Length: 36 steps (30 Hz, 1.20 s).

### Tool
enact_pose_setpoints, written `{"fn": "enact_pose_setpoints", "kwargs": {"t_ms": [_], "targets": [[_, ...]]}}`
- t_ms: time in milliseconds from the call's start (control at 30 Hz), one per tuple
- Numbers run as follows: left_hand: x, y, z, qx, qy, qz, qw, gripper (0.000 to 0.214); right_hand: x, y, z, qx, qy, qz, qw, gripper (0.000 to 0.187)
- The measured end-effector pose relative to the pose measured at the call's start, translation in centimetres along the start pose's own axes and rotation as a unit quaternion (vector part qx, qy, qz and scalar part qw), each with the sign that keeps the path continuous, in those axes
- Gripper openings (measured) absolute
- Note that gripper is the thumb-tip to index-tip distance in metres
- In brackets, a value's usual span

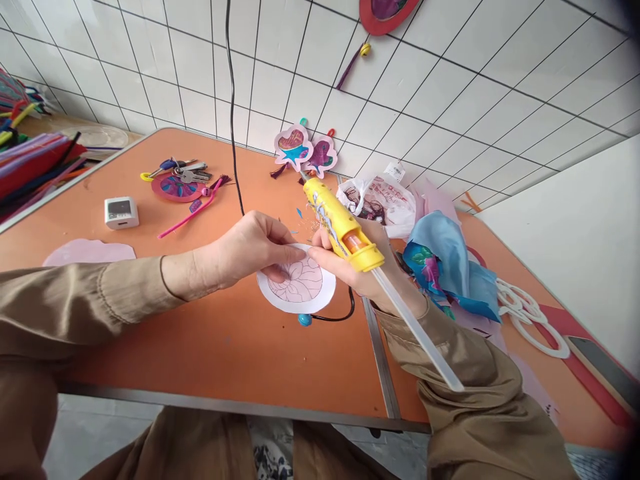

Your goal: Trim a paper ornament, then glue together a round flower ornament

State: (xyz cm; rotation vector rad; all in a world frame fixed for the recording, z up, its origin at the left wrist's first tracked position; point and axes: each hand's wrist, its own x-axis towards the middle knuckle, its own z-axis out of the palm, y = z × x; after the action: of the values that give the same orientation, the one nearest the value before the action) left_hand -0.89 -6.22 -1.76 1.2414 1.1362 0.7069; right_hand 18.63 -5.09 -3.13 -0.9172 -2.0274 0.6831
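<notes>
Between my fingers is a round white paper disc (270, 297) with a pink centre of line-drawn petals. My left hand (245, 250) pinches its upper left edge between thumb and fingers. Wrapped round a yellow hot glue gun (335, 217) is my right hand (350, 270), whose fingertips also touch the disc's upper right edge. The gun's nozzle points away, and a clear glue stick (420, 333) juts from its back toward me. A blue bell (305, 320) shows at the disc's lower edge. A black cord (340, 319) curves beside it, partly hidden.
Keys (193, 172) lie on a pink round ornament at left, near a white cube-shaped charger (121, 212). Two flower-shaped ornaments (293, 147) lean on the tiled wall. To the right are a plastic bag (395, 203), blue satin cloth (443, 253), white rings (535, 320) and a phone (607, 370).
</notes>
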Motion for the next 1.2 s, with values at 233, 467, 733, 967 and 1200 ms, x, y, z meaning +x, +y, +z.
{"fn": "enact_pose_setpoints", "kwargs": {"t_ms": [233, 467, 733, 967, 1200], "targets": [[0.3, 0.4, -0.8, 0.014, -0.022, 0.014, 1.0, 0.004, 0.3, 0.3, -0.2, 0.019, 0.042, -0.007, 0.999, 0.038], [0.7, 0.9, -1.6, 0.021, 0.01, 0.014, 1.0, 0.007, 0.3, 0.5, -1.0, 0.077, 0.03, 0.027, 0.996, 0.029], [1.1, 1.0, -2.3, 0.022, -0.007, 0.028, 0.999, 0.007, 0.2, 0.6, -1.0, 0.015, 0.068, 0.02, 0.997, 0.033], [1.3, 0.4, -2.5, 0.099, -0.006, 0.086, 0.991, 0.013, -0.1, 0.4, -1.5, 0.078, 0.027, 0.032, 0.996, 0.026], [0.9, -0.2, -2.0, 0.129, -0.035, 0.179, 0.975, 0.014, -0.1, -0.1, -0.7, -0.012, 0.045, -0.033, 0.998, 0.022]]}}
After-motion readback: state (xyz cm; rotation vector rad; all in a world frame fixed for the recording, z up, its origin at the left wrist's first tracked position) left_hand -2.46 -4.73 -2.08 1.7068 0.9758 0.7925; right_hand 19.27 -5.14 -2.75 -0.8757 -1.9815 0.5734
